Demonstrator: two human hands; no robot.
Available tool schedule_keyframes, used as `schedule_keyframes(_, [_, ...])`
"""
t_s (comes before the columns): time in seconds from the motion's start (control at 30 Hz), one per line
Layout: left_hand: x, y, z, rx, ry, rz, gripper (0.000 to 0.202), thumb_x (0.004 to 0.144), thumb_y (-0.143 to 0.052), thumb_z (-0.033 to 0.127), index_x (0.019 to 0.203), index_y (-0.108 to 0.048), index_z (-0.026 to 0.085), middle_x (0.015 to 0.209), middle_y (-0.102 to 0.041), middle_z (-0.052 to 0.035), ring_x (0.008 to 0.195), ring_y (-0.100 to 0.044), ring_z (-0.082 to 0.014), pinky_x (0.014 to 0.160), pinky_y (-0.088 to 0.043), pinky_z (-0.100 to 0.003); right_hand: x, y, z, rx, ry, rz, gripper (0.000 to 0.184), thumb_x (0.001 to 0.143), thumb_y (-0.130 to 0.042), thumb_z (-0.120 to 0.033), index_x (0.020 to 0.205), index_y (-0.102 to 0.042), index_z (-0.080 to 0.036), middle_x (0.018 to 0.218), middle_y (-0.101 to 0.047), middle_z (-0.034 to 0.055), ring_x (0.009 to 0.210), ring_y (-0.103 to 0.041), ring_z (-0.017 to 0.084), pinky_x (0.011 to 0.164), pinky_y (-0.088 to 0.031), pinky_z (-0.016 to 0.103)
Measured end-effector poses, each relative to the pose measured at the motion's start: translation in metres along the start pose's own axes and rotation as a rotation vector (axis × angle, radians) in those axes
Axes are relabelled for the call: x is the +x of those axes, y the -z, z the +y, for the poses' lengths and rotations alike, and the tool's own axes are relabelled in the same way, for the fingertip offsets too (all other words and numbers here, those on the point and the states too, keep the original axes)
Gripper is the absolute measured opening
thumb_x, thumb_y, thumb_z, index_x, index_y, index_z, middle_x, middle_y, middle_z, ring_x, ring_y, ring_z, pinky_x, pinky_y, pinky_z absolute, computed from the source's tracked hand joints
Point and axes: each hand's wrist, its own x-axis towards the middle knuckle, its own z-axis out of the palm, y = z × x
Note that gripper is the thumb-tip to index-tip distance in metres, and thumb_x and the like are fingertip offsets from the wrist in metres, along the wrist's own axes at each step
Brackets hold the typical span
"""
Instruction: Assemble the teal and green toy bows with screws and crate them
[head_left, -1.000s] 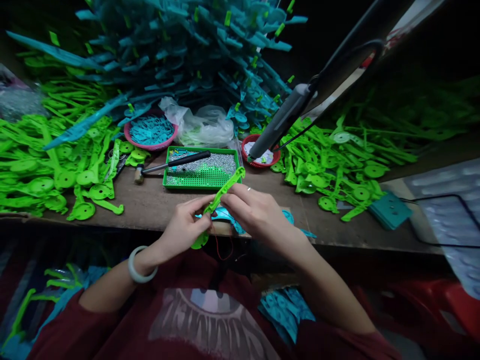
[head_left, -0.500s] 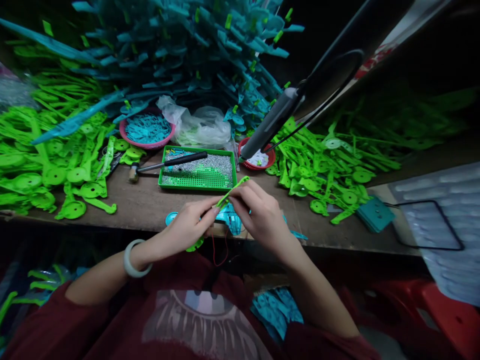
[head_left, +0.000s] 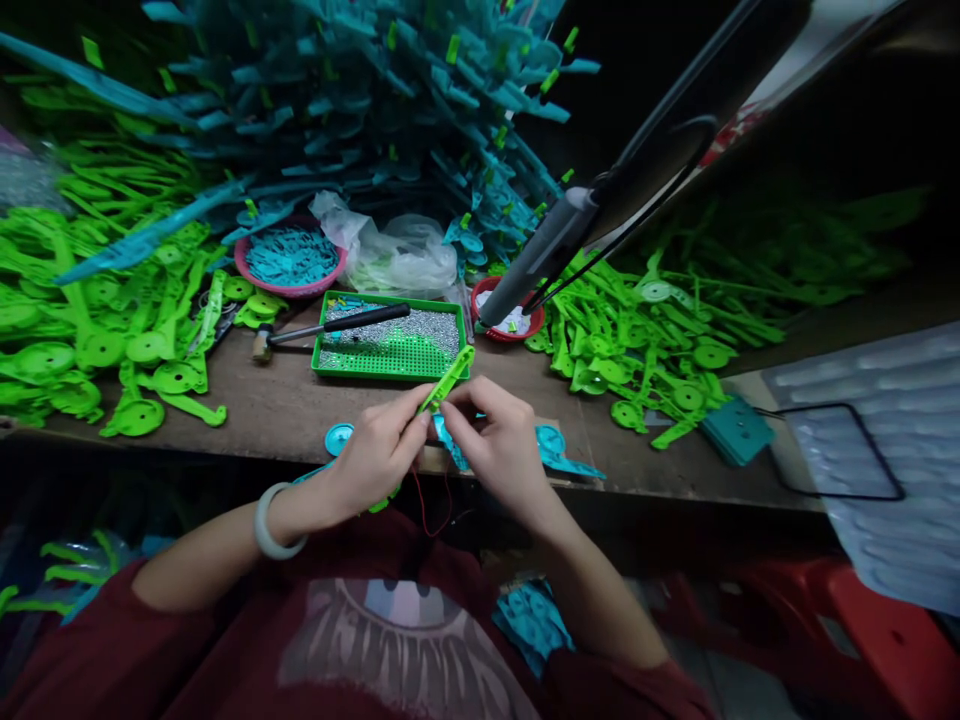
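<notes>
My left hand [head_left: 375, 460] and my right hand [head_left: 499, 445] meet over the front edge of the wooden bench [head_left: 300, 410]. Both pinch a long green plastic part [head_left: 448, 378] that slants up to the right, with its round end hidden under my left hand. Teal plastic parts [head_left: 551, 445] lie beneath my hands, and thin red wire [head_left: 424, 505] hangs below them. A pale bangle [head_left: 270, 520] sits on my left wrist.
A green tray [head_left: 390, 352] of small metal bits with a hammer [head_left: 330, 325] across it stands behind my hands. A pink bowl [head_left: 289, 260] of teal pieces, a red bowl [head_left: 510, 320], a hanging screwdriver tool [head_left: 536, 255] and heaps of green parts [head_left: 645, 340] and teal parts [head_left: 360, 100] surround the spot.
The green part swung lower, then tilted up again as my hands drew closer to the bench edge. A round teal piece now shows at the left of my hands.
</notes>
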Motion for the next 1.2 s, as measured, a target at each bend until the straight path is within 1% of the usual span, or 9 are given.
schedule_keyframes(0.1, [-0.002, -0.004, -0.002, 0.097, -0.117, 0.067, 0.035, 0.098, -0.043, 0.019, 0.13, -0.057, 0.012, 0.073, -0.069, 0.0001, 0.062, -0.065, -0.0123, 0.069, -0.056, -0.025, -0.001, -0.005, -0.001, 0.176, -0.178, 0.031, 0.012, 0.084, -0.062, -0.017, 0.072, -0.059, -0.019, 0.064, -0.058, -0.0032, 0.059, -0.054, 0.011, 0.058, -0.044, 0.024])
schedule_keyframes(0.17, [-0.004, -0.006, -0.005, 0.153, -0.159, 0.089, 0.034, 0.099, -0.042, 0.019, 0.128, -0.057, 0.012, 0.08, -0.071, -0.0026, 0.069, -0.068, -0.0136, 0.076, -0.057, -0.027, -0.003, -0.008, -0.002, 0.179, -0.201, 0.066, 0.008, 0.081, -0.063, -0.017, 0.074, -0.059, -0.019, 0.065, -0.058, -0.0036, 0.059, -0.055, 0.011, 0.058, -0.044, 0.024])
schedule_keyframes(0.33, [-0.008, -0.013, -0.016, 0.276, -0.172, 0.137, 0.032, 0.099, -0.043, 0.019, 0.124, -0.06, 0.012, 0.082, -0.073, -0.0045, 0.069, -0.069, -0.0149, 0.074, -0.057, -0.028, -0.01, -0.016, 0.0, -0.03, -0.033, 0.113, 0.012, 0.085, -0.057, -0.012, 0.076, -0.061, -0.019, 0.074, -0.063, 0.0009, 0.069, -0.059, 0.013, 0.061, -0.045, 0.025])
schedule_keyframes(0.5, [-0.011, -0.015, -0.02, 0.318, -0.139, 0.185, 0.031, 0.098, -0.042, 0.018, 0.122, -0.061, 0.01, 0.084, -0.073, -0.0056, 0.071, -0.07, -0.0153, 0.07, -0.056, -0.025, -0.015, -0.019, 0.005, 0.068, 0.009, 0.109, 0.014, 0.091, -0.056, -0.015, 0.092, -0.069, -0.019, 0.088, -0.071, 0.0053, 0.079, -0.066, 0.016, 0.068, -0.053, 0.028])
schedule_keyframes(0.63, [-0.014, -0.016, -0.019, 0.368, -0.201, 0.209, 0.031, 0.098, -0.041, 0.015, 0.124, -0.058, 0.012, 0.093, -0.075, -0.0069, 0.079, -0.072, -0.0165, 0.072, -0.057, -0.025, -0.02, -0.02, 0.006, 0.082, 0.012, 0.15, 0.012, 0.091, -0.059, -0.016, 0.094, -0.069, -0.02, 0.085, -0.071, 0.0029, 0.074, -0.067, 0.014, 0.066, -0.055, 0.027])
schedule_keyframes(0.77, [-0.015, -0.018, -0.021, 0.424, -0.292, 0.258, 0.033, 0.099, -0.04, 0.016, 0.128, -0.055, 0.013, 0.105, -0.074, -0.0103, 0.091, -0.073, -0.0192, 0.08, -0.059, -0.029, -0.026, -0.026, 0.01, -0.078, 0.191, 0.194, 0.021, 0.093, -0.052, -0.01, 0.103, -0.068, -0.02, 0.095, -0.071, 0.008, 0.088, -0.068, 0.017, 0.076, -0.057, 0.032])
schedule_keyframes(0.87, [-0.015, -0.02, -0.023, 0.428, -0.289, 0.245, 0.035, 0.099, -0.04, 0.016, 0.13, -0.054, 0.014, 0.109, -0.074, -0.0104, 0.093, -0.073, -0.0196, 0.081, -0.061, -0.029, -0.029, -0.031, 0.014, -0.208, 0.302, 0.223, 0.029, 0.092, -0.049, -0.006, 0.111, -0.067, -0.019, 0.1, -0.07, 0.0126, 0.092, -0.066, 0.02, 0.078, -0.057, 0.036])
schedule_keyframes(1.07, [-0.016, -0.025, -0.027, 0.443, -0.277, 0.219, 0.036, 0.097, -0.04, 0.014, 0.131, -0.053, 0.011, 0.11, -0.073, -0.0142, 0.091, -0.073, -0.0222, 0.079, -0.062, -0.034, -0.031, -0.034, 0.018, -0.121, 0.185, 0.293, 0.023, 0.092, -0.053, -0.01, 0.102, -0.07, -0.022, 0.091, -0.069, 0.0076, 0.084, -0.067, 0.019, 0.074, -0.058, 0.035])
schedule_keyframes(1.2, [-0.016, -0.028, -0.026, 0.498, -0.287, 0.215, 0.038, 0.098, -0.039, 0.014, 0.135, -0.048, 0.011, 0.106, -0.073, -0.0134, 0.085, -0.073, -0.0213, 0.074, -0.063, -0.033, -0.034, -0.034, 0.02, -0.13, 0.224, 0.329, 0.023, 0.09, -0.056, -0.009, 0.104, -0.067, -0.023, 0.092, -0.072, 0.0076, 0.084, -0.069, 0.02, 0.075, -0.059, 0.038])
